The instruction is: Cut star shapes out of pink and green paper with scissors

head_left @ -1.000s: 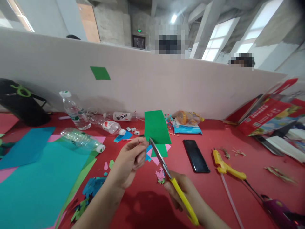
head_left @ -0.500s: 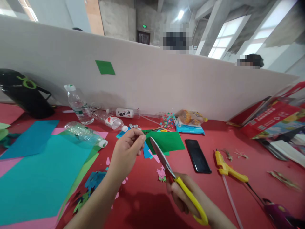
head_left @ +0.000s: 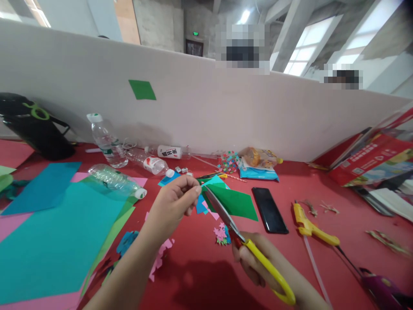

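My left hand is closed in a pinch at the left end of a green paper sheet; the exact grip is hidden behind the fingers. A light teal paper piece shows behind the sheet. In my right hand are scissors with yellow handles. Their blades look nearly together, pointing up-left, tips close to my left fingertips and in front of the green sheet. Below the blades lies a small pile of pink, green and blue paper stars.
Teal paper and plastic bottles cover the left side. A phone, a yellow glue gun and a snack packet lie right. Pink scraps lie near my left forearm. A white partition stands behind.
The green sheet has swung, its right end now lower and nearer. The light teal piece has come into view behind it. Both hands and the scissors have shifted slightly right.
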Tool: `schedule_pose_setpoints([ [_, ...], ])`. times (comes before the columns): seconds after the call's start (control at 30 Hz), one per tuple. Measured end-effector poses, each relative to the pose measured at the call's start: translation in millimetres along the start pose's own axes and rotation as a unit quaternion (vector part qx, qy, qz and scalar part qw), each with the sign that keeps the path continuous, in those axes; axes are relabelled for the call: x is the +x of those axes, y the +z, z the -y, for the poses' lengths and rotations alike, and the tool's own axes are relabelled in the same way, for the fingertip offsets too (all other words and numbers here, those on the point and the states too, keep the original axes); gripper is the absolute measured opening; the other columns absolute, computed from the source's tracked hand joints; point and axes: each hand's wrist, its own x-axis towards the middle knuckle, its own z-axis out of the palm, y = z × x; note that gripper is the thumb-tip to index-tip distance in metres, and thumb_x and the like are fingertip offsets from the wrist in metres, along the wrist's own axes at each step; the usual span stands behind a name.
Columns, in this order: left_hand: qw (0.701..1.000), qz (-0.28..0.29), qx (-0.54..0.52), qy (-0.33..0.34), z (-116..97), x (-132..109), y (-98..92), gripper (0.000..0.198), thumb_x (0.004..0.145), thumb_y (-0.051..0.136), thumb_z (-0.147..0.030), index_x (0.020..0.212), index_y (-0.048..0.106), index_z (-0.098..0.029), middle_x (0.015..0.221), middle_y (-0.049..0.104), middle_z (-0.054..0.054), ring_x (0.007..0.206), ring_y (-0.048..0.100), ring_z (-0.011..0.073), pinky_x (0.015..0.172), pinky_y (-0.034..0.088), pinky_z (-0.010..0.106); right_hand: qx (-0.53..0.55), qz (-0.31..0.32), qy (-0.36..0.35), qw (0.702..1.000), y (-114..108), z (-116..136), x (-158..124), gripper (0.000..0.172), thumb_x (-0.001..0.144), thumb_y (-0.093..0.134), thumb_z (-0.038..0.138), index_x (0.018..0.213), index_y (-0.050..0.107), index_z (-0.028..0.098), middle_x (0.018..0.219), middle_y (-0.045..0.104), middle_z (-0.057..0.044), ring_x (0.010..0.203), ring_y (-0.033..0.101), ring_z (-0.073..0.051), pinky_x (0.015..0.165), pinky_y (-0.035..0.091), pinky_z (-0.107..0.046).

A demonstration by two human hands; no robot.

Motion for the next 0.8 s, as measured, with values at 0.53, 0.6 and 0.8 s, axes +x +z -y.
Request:
schedule_pose_setpoints([
  [0.53,0.995,-0.071,-0.060,0.023,-1.3,-7.9,15.0,0.011,0.085,0.062,-0.027,0.076,0.060,-0.021,0.056,0.052,-0.008,0.049,0.045,0.0064,0.051,0.038,0.020,-0.026,-0.039,-0.016,0.999,9.4,6.5,-2.9,0.065,0.080,0.040,0.086,0.073,0.043,0.022,0.043,0.039,0.010,0.036,0.030,-0.006,0.039,0.023,-0.019],
  [0.6,0.996,-0.072,-0.028,0.036,-1.0,-7.9,12.6,0.013,0.085,0.062,-0.026,0.073,0.060,-0.021,0.055,0.048,-0.007,0.051,0.043,0.0070,0.051,0.037,0.020,-0.039,-0.026,-0.008,0.999,7.1,8.0,-3.7,0.063,0.081,0.042,0.084,0.074,0.042,0.022,0.046,0.041,0.009,0.038,0.034,-0.007,0.041,0.028,-0.019],
  [0.8,0.998,-0.051,-0.006,0.039,-0.6,-5.8,7.2,0.015,0.084,0.062,-0.027,0.070,0.060,-0.021,0.056,0.046,-0.007,0.053,0.040,0.0086,0.051,0.034,0.022,-0.044,-0.004,0.013,0.999,3.0,10.3,-5.6,0.062,0.083,0.040,0.083,0.078,0.044,0.021,0.048,0.042,0.008,0.040,0.035,-0.008,0.042,0.030,-0.020],
])
